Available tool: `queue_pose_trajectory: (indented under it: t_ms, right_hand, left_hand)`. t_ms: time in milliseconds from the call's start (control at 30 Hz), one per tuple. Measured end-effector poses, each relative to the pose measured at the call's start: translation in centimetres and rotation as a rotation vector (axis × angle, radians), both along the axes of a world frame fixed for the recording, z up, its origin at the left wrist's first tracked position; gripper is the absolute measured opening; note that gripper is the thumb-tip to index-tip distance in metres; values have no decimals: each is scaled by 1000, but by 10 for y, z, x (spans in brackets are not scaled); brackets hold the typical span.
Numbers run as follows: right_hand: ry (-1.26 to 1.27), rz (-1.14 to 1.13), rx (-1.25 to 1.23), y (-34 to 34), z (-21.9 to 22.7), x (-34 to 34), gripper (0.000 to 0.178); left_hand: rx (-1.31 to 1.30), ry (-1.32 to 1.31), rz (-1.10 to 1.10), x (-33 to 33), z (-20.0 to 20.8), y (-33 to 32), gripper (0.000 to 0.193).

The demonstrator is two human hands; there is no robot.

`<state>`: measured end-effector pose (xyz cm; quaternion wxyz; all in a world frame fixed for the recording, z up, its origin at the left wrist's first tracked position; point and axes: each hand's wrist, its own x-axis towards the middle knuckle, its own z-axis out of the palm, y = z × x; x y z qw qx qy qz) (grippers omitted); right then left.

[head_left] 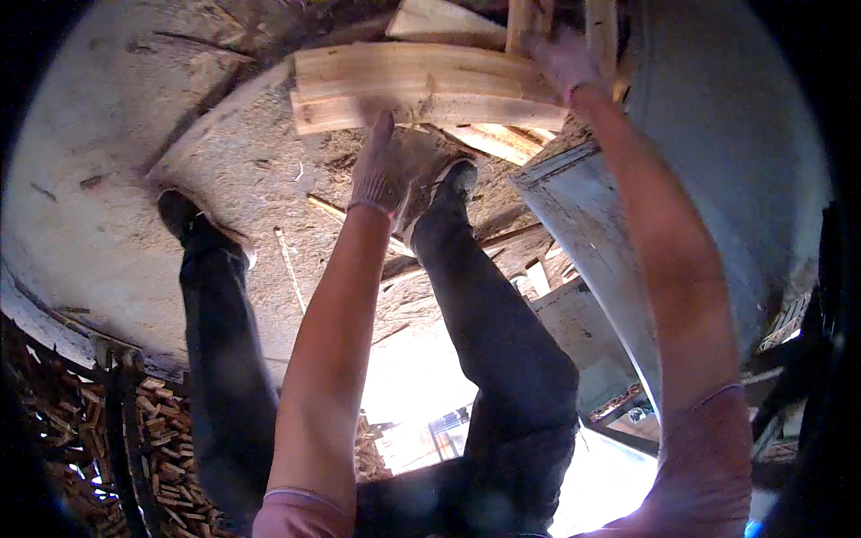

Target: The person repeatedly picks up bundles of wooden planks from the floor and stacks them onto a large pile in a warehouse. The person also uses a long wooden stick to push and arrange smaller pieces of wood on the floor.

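Note:
Two long, pale wooden boards [421, 76] lie crosswise in front of me, one along the other's near edge. My left hand [378, 170], in a light knitted glove, is closed at their near edge, a thumb or finger reaching up onto the wood; its other fingers are partly hidden. My right hand [565, 61], gloved as well, is at the right end of the boards, beside an upright wooden piece [520, 25]. Motion smears its fingers, so its grip is unclear.
More pale wood pieces [502, 142] lie beyond and under the boards. Sawdust and thin sticks [289, 269] litter the floor around my shoes [456, 184]. A curved grey metal panel [592, 233] rises at the right. Cut wood is stacked [166, 439] at the lower left.

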<state>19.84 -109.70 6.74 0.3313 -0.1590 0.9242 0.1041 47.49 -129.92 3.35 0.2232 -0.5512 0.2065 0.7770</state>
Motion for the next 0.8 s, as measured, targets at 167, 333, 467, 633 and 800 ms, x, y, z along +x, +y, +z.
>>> queue_pose_trajectory:
  t_ms: [167, 333, 467, 633, 800]
  right_hand:
    - [242, -714, -35, -69, -39, 30, 62]
    - [45, -124, -159, 49, -92, 39, 56]
    - [7, -354, -413, -20, -75, 88, 37]
    - [-41, -258, -712, -157, -13, 149, 48]
    - [-326, -414, -687, -264, -9, 183, 49]
  left_hand:
    - [-183, 192, 138, -3, -71, 30, 59]
    - [213, 239, 673, -31, -42, 20, 64]
    - [-117, 331, 448, -30, -25, -38, 57]
    - [-365, 381, 311, -10, -28, -168, 54]
    - [-538, 321, -63, -35, -18, -280, 55]
